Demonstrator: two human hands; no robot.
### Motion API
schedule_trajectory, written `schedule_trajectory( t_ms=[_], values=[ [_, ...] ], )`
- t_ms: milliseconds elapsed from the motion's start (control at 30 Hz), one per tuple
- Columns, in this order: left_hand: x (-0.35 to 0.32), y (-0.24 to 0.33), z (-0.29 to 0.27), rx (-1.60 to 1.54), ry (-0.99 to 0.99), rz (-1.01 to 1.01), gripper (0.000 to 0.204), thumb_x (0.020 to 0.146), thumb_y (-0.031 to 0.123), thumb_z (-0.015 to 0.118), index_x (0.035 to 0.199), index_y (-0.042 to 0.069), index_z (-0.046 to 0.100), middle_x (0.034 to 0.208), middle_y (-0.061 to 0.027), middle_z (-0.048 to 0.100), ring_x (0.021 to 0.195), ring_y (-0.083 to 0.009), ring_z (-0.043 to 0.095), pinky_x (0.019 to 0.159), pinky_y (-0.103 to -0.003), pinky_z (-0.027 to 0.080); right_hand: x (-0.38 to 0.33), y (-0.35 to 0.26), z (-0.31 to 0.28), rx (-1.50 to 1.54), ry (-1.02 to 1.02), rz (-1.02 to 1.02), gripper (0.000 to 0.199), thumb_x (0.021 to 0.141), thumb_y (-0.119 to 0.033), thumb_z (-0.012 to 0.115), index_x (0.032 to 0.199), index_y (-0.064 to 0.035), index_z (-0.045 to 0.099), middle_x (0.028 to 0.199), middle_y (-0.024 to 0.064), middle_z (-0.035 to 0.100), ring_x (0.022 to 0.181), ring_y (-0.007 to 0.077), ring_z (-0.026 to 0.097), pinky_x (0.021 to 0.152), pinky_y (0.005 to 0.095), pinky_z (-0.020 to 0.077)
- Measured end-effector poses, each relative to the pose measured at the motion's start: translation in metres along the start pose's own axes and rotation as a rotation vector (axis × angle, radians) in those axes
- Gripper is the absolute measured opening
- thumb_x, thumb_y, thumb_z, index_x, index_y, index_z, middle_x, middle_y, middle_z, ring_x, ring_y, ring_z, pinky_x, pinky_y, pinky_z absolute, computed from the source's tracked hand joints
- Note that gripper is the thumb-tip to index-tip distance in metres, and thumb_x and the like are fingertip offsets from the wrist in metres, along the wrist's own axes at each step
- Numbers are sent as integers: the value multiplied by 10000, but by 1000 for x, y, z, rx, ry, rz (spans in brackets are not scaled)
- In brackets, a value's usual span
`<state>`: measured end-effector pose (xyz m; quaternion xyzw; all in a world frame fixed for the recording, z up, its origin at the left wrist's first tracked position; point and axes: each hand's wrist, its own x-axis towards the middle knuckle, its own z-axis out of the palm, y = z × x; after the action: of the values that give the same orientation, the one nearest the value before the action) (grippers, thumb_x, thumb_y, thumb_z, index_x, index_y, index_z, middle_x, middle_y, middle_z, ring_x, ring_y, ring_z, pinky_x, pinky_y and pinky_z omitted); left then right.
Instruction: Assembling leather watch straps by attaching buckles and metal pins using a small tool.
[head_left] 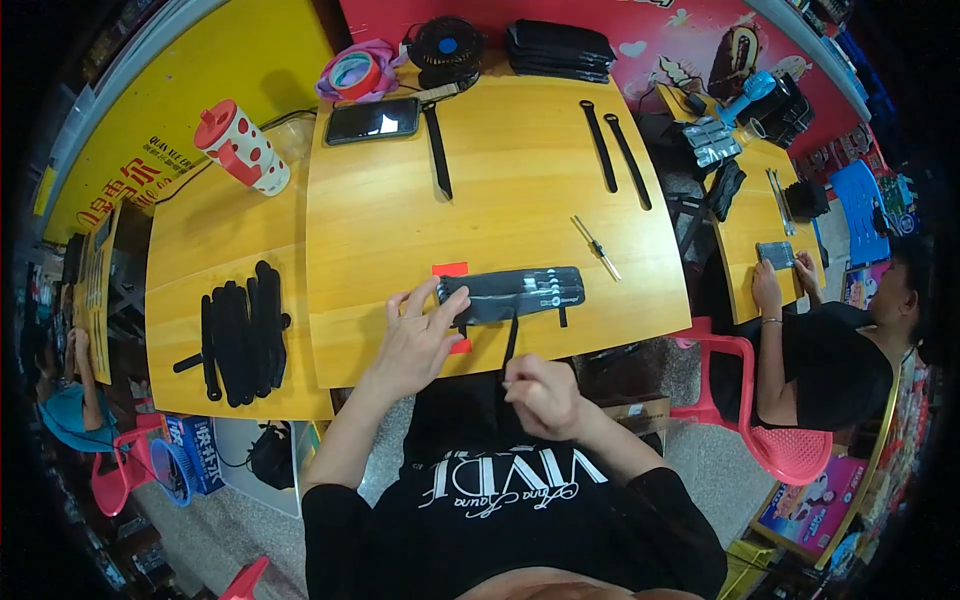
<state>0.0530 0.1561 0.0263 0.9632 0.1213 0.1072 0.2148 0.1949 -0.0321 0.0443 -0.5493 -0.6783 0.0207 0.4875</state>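
A flat black pack of straps [515, 293] with white print lies near the table's front edge, over red tape marks [450, 270]. My left hand [420, 335] rests on its left end, fingers apart and pressing down. A narrow black strap [512, 338] runs from the pack's near edge toward me. My right hand [543, 395] is closed round the strap's lower end, at the table edge. A short black tab [563, 317] sticks out of the pack to the right of that strap.
Loose black straps [597, 145] lie far right, another [437, 150] below a phone [372, 120]. A thin pen-like tool [597, 248] sits right of the pack. Bundled straps [240, 335] and a tumbler [240, 145] stand left. A fan [445, 50] and black stack [560, 48] are behind. A co-worker [830, 350] sits right.
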Motion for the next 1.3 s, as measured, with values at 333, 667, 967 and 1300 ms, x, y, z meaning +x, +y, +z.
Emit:
schedule_trajectory(
  t_ms=[333,667,967,1300],
  values=[
    [5,-8,3,-105,95,-15,678,795,138,735,1412,110,455,1230,39,684,1326,-279,391,1061,-488,218,34,-22,22,201,-145,-174,190,731,-83,637,858,-2,522,777,114,459,630,248,546,475,354,452],
    [1,-27,0,-184,71,126,481,777,46,703,1238,163,634,1353,-5,600,1342,-347,375,1042,-516,281,62,-41,88,383,-96,-208,182,759,-93,622,814,-14,468,780,126,430,641,282,533,497,371,447],
    [-35,-62,-39,-285,39,155,114,743,93,732,847,90,687,1311,-63,611,1337,-391,379,1065,-511,324,86,-56,100,503,-46,-320,149,747,17,636,797,3,496,794,133,474,609,266,536,471,345,436],
    [-29,-31,-47,-340,-120,207,188,786,22,697,959,93,709,1115,-46,708,1288,-340,476,1021,-450,370,85,-61,116,680,-81,-285,160,796,-37,627,801,-3,471,805,134,424,658,297,512,509,388,422]
  ],
)
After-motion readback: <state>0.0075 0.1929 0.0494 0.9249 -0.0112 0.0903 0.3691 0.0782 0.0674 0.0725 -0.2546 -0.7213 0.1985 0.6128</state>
